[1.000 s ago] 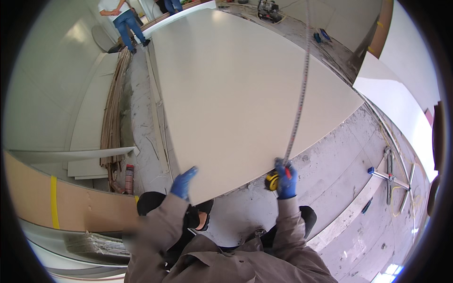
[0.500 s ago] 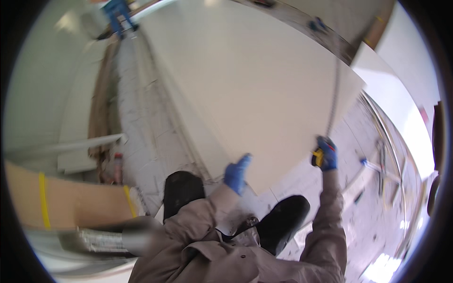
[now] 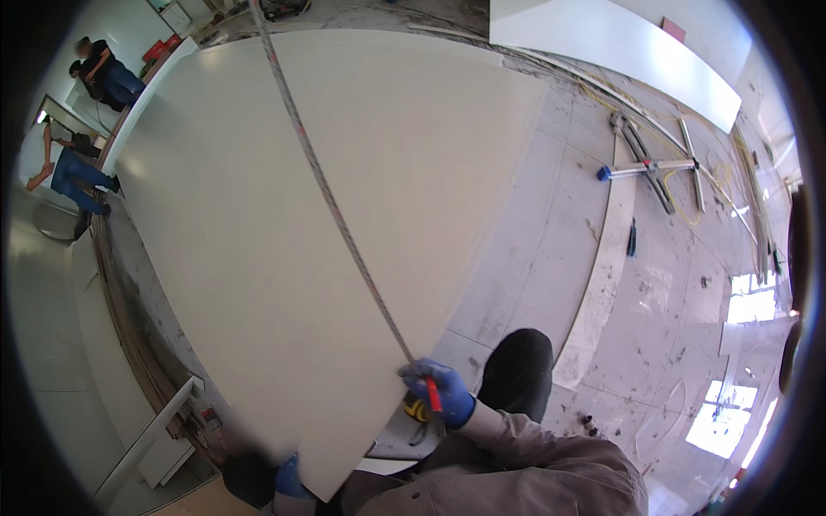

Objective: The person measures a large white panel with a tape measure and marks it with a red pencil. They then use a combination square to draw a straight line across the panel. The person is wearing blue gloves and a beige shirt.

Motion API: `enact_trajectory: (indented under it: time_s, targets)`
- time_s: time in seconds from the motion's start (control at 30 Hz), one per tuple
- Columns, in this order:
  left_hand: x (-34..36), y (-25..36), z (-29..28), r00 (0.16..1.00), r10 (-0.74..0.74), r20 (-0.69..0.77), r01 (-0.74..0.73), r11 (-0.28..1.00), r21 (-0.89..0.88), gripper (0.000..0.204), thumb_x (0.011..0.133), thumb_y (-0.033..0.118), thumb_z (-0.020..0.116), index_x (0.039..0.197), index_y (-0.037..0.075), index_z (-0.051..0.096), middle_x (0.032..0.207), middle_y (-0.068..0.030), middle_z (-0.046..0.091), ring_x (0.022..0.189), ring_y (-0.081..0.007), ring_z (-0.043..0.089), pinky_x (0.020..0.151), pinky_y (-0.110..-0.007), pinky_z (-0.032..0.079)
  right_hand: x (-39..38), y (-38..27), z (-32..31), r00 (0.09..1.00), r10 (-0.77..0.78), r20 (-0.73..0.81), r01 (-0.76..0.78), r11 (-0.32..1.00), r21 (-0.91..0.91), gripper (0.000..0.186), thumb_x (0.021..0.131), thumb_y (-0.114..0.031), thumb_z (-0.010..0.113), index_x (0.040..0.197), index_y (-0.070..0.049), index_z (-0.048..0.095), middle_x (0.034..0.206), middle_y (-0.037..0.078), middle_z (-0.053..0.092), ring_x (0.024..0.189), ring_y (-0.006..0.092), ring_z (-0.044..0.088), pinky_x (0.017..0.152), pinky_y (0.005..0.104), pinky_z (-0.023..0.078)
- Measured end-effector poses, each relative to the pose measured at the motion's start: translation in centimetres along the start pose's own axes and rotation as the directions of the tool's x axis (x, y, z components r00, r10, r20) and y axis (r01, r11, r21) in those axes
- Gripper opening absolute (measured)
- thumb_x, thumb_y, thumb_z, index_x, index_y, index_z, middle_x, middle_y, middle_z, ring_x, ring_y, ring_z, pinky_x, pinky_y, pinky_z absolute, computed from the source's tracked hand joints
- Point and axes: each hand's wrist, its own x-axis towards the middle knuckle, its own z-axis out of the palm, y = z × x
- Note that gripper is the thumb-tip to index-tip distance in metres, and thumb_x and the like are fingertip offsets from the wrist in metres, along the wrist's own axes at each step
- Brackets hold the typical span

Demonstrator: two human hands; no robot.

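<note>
Look to ten o'clock, near the rim, for a standing person [image 3: 77, 176] in blue jeans; below, toward eight, see stacked brown strips [image 3: 129, 318]. At seven o'clock, find the blue-gloved left hand [image 3: 292, 479] at the near corner of the large pale board [image 3: 284, 284], mostly hidden; cannot tell the spread of its fingers. Note the board filling the centre, up toward twelve. Follow the tape blade [image 3: 331, 203] across it from eleven o'clock down to the blue-gloved right hand [image 3: 451, 396], just past six: fingers closed on the blade, a red stick [image 3: 433, 396] in the same grip, the yellow-and-black tape case [image 3: 416, 410] just beneath. Farther right, at two o'clock, see a blue-ended metal frame [image 3: 647, 164] on the grey floor [image 3: 551, 224].
</note>
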Motion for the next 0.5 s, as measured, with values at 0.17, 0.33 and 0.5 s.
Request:
enact_trajectory:
  time_s: [0.17, 0.33, 0.5]
  targets:
    - [3.2, -0.3, 6.1, 0.978, -0.201, -0.049, 0.2, 0.979, -0.032, 0.043, 0.095, 0.011, 0.063, 0.137, 0.004, 0.052, 0.131, -0.0153, 0.061, 0.119, -0.0307, 0.061, 0.1, -0.046, 0.053, 2.2, 2.2, -5.2, 0.96, 0.039, -0.278, -0.062, 0.995, -0.075, 0.012, 0.089, -0.002, 0.069, 0.1, 0.003, 0.07, 0.104, 0.012, 0.071, 0.097, 0.0199, 0.066, 0.087, 0.0319, 0.052]
    - [2.2, 1.4, 8.4, 0.958, -0.274, -0.088, 0.263, 0.957, -0.124, 0.021, 0.094, 0.007, 0.066, 0.115, 0.007, 0.065, 0.111, -0.0074, 0.069, 0.107, -0.0227, 0.067, 0.095, -0.04, 0.055, 4.6, -3.9, -5.1, 0.911, 0.104, -0.398, -0.226, 0.935, -0.273, 0.011, 0.091, -0.002, 0.062, 0.097, 0.001, 0.071, 0.102, 0.008, 0.069, 0.093, 0.0162, 0.065, 0.086, 0.0312, 0.051]
    - [0.2, 1.7, 7.6, 0.966, -0.257, -0.013, 0.248, 0.942, -0.224, 0.032, 0.089, 0.005, 0.072, 0.121, 0.007, 0.063, 0.109, -0.0048, 0.068, 0.101, -0.0191, 0.067, 0.089, -0.035, 0.056, 6.1, -10.6, -8.0, 0.781, 0.038, -0.624, -0.154, 0.979, -0.133, 0.013, 0.097, -0.011, 0.063, 0.106, -0.003, 0.063, 0.097, 0.006, 0.068, 0.075, 0.0178, 0.068, 0.061, 0.0291, 0.055]
